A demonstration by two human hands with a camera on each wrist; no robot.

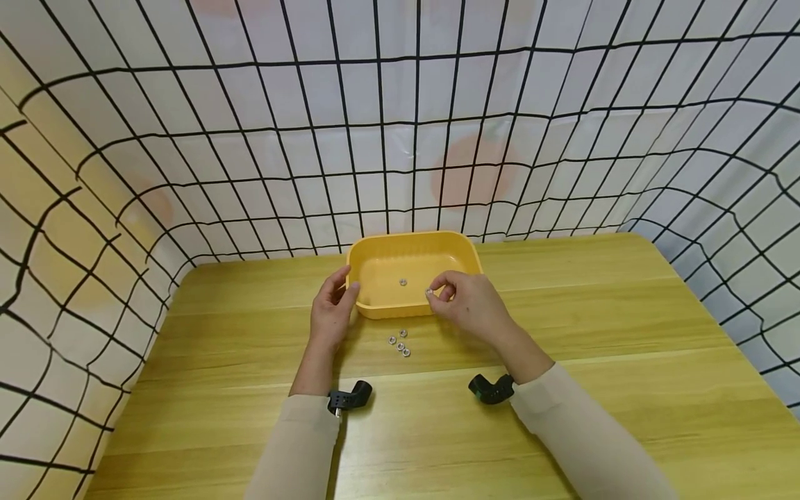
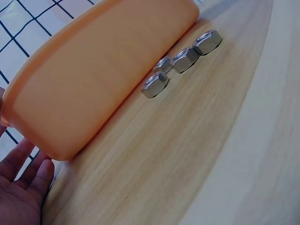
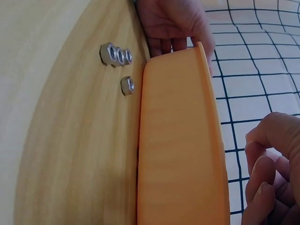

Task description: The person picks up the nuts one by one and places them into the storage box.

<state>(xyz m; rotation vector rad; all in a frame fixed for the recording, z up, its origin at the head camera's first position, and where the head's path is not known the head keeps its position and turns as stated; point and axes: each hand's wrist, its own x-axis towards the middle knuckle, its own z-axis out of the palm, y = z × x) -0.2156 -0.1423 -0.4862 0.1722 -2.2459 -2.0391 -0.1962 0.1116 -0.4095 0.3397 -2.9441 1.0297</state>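
At the left end of a yellow plastic tray (image 1: 390, 312) is my left hand (image 1: 330, 312), its fingers fairly straight against the outside and its thumb by the near corner. My right hand (image 1: 471, 305) pinches a small metal nut (image 1: 429, 292) between thumb and index finger, over the tray's right front side. The right wrist view shows the curled fingers (image 3: 263, 171) but not the nut. Another nut (image 1: 403, 282) lies on the tray floor. Several hex nuts (image 2: 185, 59) sit on the table before the tray, one (image 3: 127, 86) a little apart from the others.
The wooden table (image 1: 219, 354) extends to both sides and toward me. Behind the tray rises a black wire grid (image 1: 381, 132) with a pale sheet behind it, and the grid continues along both sides. Each wrist wears a black camera mount (image 1: 492, 389).
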